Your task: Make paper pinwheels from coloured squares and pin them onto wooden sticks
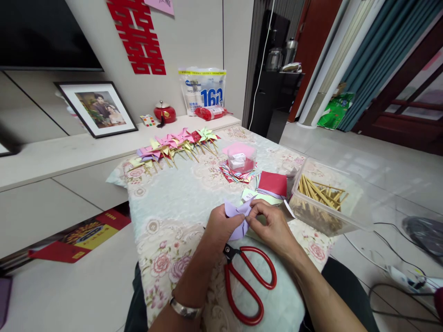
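A piece of purple paper point(238, 233), partly folded into a pinwheel shape, is held up over the near part of the table. My left hand point(221, 226) pinches its left side, thumb on top. At the paper's right edge, the thumb and fingers of my right hand point(268, 223) are closed on it. Below my hands lie scissors with red handles point(244, 295), their blades hidden under my left hand. Just beyond are a red paper stack point(272, 183) and pale green sheets point(268, 198).
Finished pinwheels point(176, 140) on sticks lie along the far left of the flowered tablecloth point(166, 193). A clear plastic bin point(311, 212) of wooden sticks point(321, 191) stands at right. A small clear box point(242, 157) sits on patterned paper squares point(230, 174).
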